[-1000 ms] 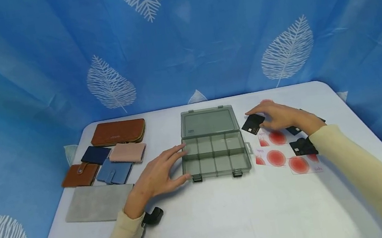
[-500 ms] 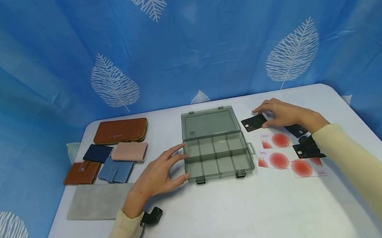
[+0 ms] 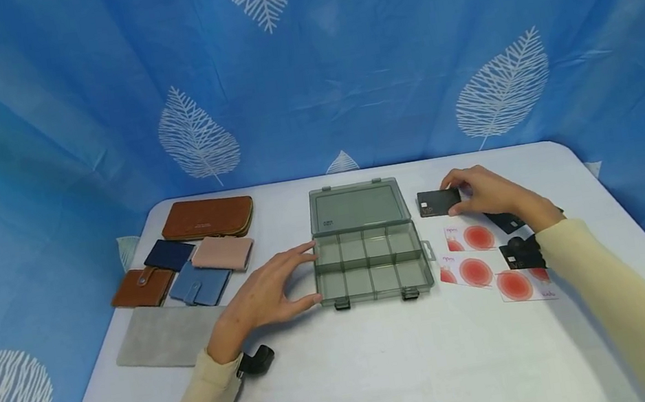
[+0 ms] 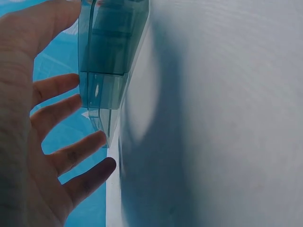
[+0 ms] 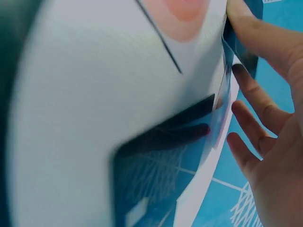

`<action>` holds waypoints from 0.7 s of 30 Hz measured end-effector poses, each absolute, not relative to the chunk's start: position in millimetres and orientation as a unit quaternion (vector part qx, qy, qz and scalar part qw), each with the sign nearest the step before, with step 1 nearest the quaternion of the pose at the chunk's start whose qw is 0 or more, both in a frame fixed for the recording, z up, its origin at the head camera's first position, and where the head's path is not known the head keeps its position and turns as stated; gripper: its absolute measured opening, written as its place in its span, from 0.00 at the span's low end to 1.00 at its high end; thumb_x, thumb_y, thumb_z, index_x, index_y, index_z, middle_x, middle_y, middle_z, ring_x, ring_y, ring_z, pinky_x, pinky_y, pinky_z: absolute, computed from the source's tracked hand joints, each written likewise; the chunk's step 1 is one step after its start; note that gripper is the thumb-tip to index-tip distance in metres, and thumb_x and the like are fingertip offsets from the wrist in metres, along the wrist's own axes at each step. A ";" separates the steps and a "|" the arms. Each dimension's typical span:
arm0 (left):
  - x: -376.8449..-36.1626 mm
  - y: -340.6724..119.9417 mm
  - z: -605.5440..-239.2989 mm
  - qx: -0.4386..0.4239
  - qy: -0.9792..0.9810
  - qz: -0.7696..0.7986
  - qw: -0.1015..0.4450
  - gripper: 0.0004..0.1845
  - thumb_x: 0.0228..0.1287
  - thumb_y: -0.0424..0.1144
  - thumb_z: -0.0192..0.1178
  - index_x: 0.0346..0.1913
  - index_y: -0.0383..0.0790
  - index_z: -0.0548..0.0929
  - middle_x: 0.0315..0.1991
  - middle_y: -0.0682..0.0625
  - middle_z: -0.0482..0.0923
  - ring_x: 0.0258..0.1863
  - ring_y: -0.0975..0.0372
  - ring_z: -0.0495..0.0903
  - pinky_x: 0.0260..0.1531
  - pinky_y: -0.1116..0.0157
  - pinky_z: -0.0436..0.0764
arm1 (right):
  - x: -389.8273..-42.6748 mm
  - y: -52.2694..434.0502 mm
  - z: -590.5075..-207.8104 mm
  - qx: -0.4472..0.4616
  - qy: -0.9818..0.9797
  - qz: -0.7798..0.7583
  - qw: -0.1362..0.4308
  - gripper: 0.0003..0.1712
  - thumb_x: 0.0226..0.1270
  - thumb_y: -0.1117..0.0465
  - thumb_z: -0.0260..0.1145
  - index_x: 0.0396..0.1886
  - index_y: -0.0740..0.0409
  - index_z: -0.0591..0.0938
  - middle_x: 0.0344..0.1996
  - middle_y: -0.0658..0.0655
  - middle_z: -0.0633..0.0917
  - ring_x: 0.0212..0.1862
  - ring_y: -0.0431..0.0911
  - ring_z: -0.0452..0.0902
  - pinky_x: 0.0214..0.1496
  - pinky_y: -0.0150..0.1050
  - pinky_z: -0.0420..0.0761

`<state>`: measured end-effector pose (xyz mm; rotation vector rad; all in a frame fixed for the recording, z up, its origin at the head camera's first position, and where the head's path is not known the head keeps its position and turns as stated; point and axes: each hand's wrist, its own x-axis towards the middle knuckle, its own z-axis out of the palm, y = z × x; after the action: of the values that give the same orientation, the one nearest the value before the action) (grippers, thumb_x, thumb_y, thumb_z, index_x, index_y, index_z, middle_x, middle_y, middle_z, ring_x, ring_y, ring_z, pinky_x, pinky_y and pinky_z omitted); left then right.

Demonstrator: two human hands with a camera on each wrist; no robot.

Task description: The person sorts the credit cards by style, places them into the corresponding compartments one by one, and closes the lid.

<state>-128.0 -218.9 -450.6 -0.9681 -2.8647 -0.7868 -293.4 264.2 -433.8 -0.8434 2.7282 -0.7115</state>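
My left hand (image 3: 267, 292) has its fingers loosely spread against the left side of an open, green-tinted clear plastic box (image 3: 374, 279). In the left wrist view the thumb and some fingertips meet the box wall (image 4: 106, 52), while the lower fingers stand apart from it. To the right of the box, my right hand (image 3: 493, 195) pinches a black VIP card (image 3: 435, 203) between thumb and fingers, raised off the table. Below that hand lie red-and-white cards (image 3: 476, 272) and more black cards (image 3: 521, 255), one partly covered by the wrist.
At the left lie a brown zip wallet (image 3: 207, 218), a navy card holder (image 3: 169, 254), a pink wallet (image 3: 222, 252), a blue snap wallet (image 3: 200, 284), a brown snap wallet (image 3: 141, 288) and a grey flat pouch (image 3: 170, 335). A blue leaf-print curtain (image 3: 365, 69) hangs behind the white table (image 3: 379, 373).
The black card in my right hand has been lifted and turned from a slant to nearly level, with the hand shifting slightly. My left hand stays by the box. The head view has shifted a little.
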 end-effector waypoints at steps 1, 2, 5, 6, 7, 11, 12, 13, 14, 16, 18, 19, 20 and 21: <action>-128.3 -219.2 -450.9 -0.308 -0.917 -0.254 0.007 0.38 0.67 0.59 0.74 0.74 0.43 0.79 0.82 0.50 0.65 0.78 0.51 0.70 0.72 0.43 0.74 | -291.6 265.3 -434.5 -0.277 0.925 -0.243 0.096 0.26 0.67 0.62 0.80 0.62 0.60 0.82 0.52 0.68 0.87 0.47 0.59 0.77 0.54 0.59 0.78; -128.5 -219.3 -451.3 -0.307 -0.916 -0.256 0.006 0.38 0.67 0.59 0.74 0.73 0.43 0.79 0.83 0.50 0.65 0.78 0.51 0.70 0.72 0.44 0.74 | -289.5 266.5 -434.6 -0.271 0.927 -0.244 0.091 0.24 0.70 0.62 0.78 0.62 0.59 0.81 0.52 0.68 0.87 0.47 0.59 0.79 0.53 0.59 0.80; -128.6 -219.5 -452.7 -0.306 -0.916 -0.261 0.003 0.37 0.67 0.59 0.74 0.73 0.43 0.79 0.83 0.50 0.63 0.79 0.50 0.69 0.71 0.43 0.75 | -283.0 269.0 -434.5 -0.251 0.929 -0.262 0.076 0.18 0.78 0.65 0.70 0.63 0.58 0.81 0.53 0.70 0.86 0.51 0.65 0.82 0.57 0.65 0.81; -128.6 -219.4 -453.3 -0.305 -0.915 -0.263 0.002 0.37 0.67 0.59 0.74 0.73 0.44 0.79 0.84 0.50 0.63 0.79 0.50 0.69 0.70 0.42 0.76 | -280.7 269.5 -434.1 -0.247 0.928 -0.271 0.070 0.16 0.79 0.65 0.68 0.63 0.58 0.81 0.54 0.70 0.86 0.54 0.67 0.83 0.60 0.68 0.80; -128.4 -219.5 -454.2 -0.304 -0.915 -0.264 0.000 0.37 0.67 0.58 0.73 0.72 0.44 0.79 0.84 0.50 0.62 0.79 0.50 0.69 0.69 0.42 0.76 | -278.3 269.4 -433.4 -0.243 0.927 -0.279 0.062 0.15 0.81 0.66 0.66 0.62 0.59 0.81 0.55 0.71 0.86 0.57 0.69 0.82 0.62 0.71 0.79; -128.5 -219.4 -456.5 -0.299 -0.916 -0.267 -0.006 0.37 0.67 0.59 0.73 0.72 0.44 0.78 0.85 0.51 0.61 0.79 0.50 0.69 0.69 0.42 0.76 | -266.0 263.3 -424.9 -0.224 0.921 -0.316 0.035 0.15 0.82 0.66 0.64 0.63 0.62 0.80 0.57 0.72 0.85 0.61 0.72 0.81 0.64 0.73 0.77; -128.6 -219.2 -456.9 -0.298 -0.917 -0.267 -0.008 0.37 0.67 0.59 0.73 0.73 0.44 0.78 0.85 0.51 0.61 0.79 0.50 0.69 0.69 0.42 0.76 | -262.4 260.3 -421.9 -0.219 0.921 -0.321 0.027 0.15 0.82 0.66 0.64 0.64 0.63 0.80 0.57 0.73 0.85 0.61 0.72 0.81 0.64 0.72 0.77; -128.8 -219.1 -457.2 -0.297 -0.917 -0.266 -0.010 0.37 0.68 0.59 0.73 0.73 0.44 0.78 0.85 0.51 0.61 0.79 0.50 0.69 0.70 0.42 0.76 | -258.4 256.7 -418.3 -0.211 0.921 -0.326 0.021 0.15 0.83 0.66 0.63 0.64 0.63 0.80 0.58 0.73 0.85 0.61 0.72 0.81 0.64 0.72 0.78; -128.8 -219.0 -457.4 -0.295 -0.918 -0.266 -0.012 0.38 0.68 0.59 0.72 0.73 0.43 0.78 0.85 0.51 0.61 0.79 0.50 0.69 0.70 0.42 0.75 | -254.3 252.7 -414.7 -0.205 0.922 -0.330 0.016 0.16 0.83 0.65 0.63 0.64 0.63 0.80 0.58 0.73 0.84 0.61 0.72 0.81 0.64 0.71 0.78; -128.6 -218.8 -457.7 -0.295 -0.918 -0.265 -0.015 0.38 0.68 0.60 0.72 0.74 0.43 0.77 0.85 0.51 0.60 0.79 0.50 0.68 0.71 0.42 0.75 | -245.9 243.4 -407.3 -0.191 0.922 -0.337 0.011 0.16 0.83 0.65 0.63 0.65 0.63 0.80 0.58 0.73 0.84 0.61 0.71 0.81 0.64 0.70 0.78; -128.4 -218.8 -457.8 -0.297 -0.918 -0.264 -0.014 0.39 0.68 0.60 0.72 0.74 0.43 0.77 0.85 0.51 0.60 0.79 0.50 0.69 0.71 0.42 0.75 | -238.1 233.1 -400.3 -0.181 0.921 -0.346 0.012 0.16 0.83 0.64 0.63 0.65 0.62 0.80 0.58 0.73 0.84 0.62 0.70 0.81 0.64 0.70 0.79; -128.3 -218.8 -457.8 -0.298 -0.917 -0.264 -0.013 0.39 0.68 0.60 0.72 0.75 0.43 0.76 0.85 0.51 0.60 0.79 0.50 0.69 0.70 0.42 0.75 | -234.2 227.6 -397.2 -0.179 0.919 -0.350 0.013 0.16 0.83 0.64 0.63 0.65 0.61 0.80 0.58 0.73 0.84 0.62 0.70 0.81 0.63 0.69 0.80; -128.3 -218.9 -457.8 -0.300 -0.917 -0.264 -0.011 0.39 0.68 0.60 0.72 0.75 0.43 0.76 0.85 0.51 0.60 0.79 0.50 0.69 0.70 0.42 0.75 | -230.6 222.0 -394.5 -0.180 0.918 -0.354 0.014 0.16 0.83 0.64 0.63 0.65 0.61 0.81 0.57 0.72 0.84 0.62 0.70 0.82 0.62 0.69 0.80; -128.2 -218.9 -457.9 -0.301 -0.916 -0.264 -0.009 0.39 0.68 0.60 0.72 0.75 0.43 0.76 0.85 0.51 0.60 0.79 0.50 0.70 0.70 0.43 0.76 | -227.1 216.3 -392.3 -0.184 0.915 -0.359 0.014 0.15 0.83 0.65 0.64 0.64 0.61 0.81 0.56 0.72 0.85 0.62 0.70 0.82 0.61 0.69 0.81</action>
<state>-128.2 -218.9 -457.9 -0.9528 -2.8959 -0.8332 -227.1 216.3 -392.3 -0.5743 2.8482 -1.1176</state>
